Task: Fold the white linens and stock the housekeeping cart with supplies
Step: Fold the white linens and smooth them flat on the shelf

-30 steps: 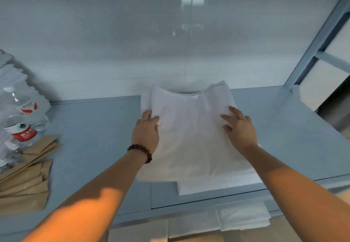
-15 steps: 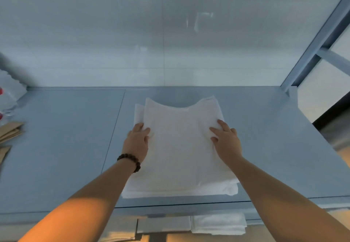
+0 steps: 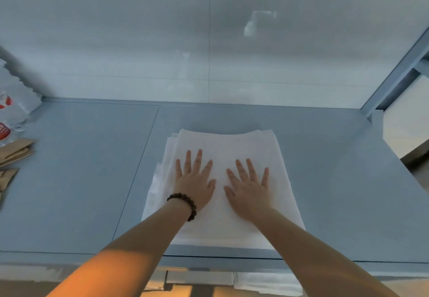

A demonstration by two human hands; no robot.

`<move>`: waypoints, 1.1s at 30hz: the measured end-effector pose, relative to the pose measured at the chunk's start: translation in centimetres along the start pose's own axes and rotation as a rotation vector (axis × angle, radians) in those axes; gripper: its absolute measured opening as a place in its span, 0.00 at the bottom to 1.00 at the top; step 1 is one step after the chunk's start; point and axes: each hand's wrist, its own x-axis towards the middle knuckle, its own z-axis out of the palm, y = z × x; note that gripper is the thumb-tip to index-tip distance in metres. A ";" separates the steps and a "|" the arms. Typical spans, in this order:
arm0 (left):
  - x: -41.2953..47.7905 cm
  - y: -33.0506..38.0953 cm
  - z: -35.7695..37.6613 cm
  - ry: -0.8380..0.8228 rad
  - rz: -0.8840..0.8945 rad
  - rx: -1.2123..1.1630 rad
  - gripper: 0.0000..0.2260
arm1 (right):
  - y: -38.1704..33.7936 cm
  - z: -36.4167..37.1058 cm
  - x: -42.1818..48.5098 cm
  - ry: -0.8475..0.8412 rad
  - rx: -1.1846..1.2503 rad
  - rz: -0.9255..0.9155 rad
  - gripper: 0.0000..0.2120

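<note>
Moved inward, left hand (image 3: pixel 193 184) and right hand (image 3: pixel 249 187) press linens (image 3: pixel 232 143) flat.

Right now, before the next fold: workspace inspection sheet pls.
Surface: blue-grey shelf top, one seam left of the stack.
Job's things: folded white linens stacked near the front edge; second linen pile on the shelf below; water bottles and brown paper packets far left.
Clutter: nothing seen.
Hands: left hand, bead bracelet on its wrist, and right hand flat, fingers spread, on the stack.
Cables: nothing seen.
Surroundings: glossy white wall behind; blue frame post at right.
</note>
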 end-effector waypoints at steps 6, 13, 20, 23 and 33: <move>0.2 -1.0 2.6 -0.087 -0.078 0.011 0.32 | -0.8 2.5 0.2 -0.065 -0.008 -0.030 0.29; -0.5 -5.9 2.2 -0.113 -0.363 -0.236 0.33 | 5.9 0.5 1.5 -0.077 -0.140 -0.011 0.31; -2.1 -5.4 2.5 -0.094 -0.346 -0.217 0.33 | 8.2 0.9 -0.7 -0.046 -0.093 -0.017 0.30; -3.2 -5.2 2.0 -0.090 -0.339 -0.086 0.32 | 6.9 0.8 -1.8 -0.093 -0.108 0.018 0.30; -7.9 2.6 3.4 -0.080 -0.012 0.018 0.28 | -2.0 3.2 -6.6 -0.026 -0.015 -0.028 0.29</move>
